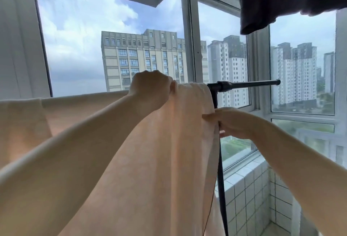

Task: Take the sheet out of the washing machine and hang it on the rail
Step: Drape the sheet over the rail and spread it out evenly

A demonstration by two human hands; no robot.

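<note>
Pale peach cotton sheet already draped over the black metal rail, so we're in the spreading step. Right hand pinches its side edge below the rail; left hand grips the fold on top. Next: probably slide it flat toward the bare rail end.

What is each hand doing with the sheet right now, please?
Left hand: gripping the pale peach fabric sheet atop the black metal rail.
Right hand: pinching the sheet's hanging edge.
</note>
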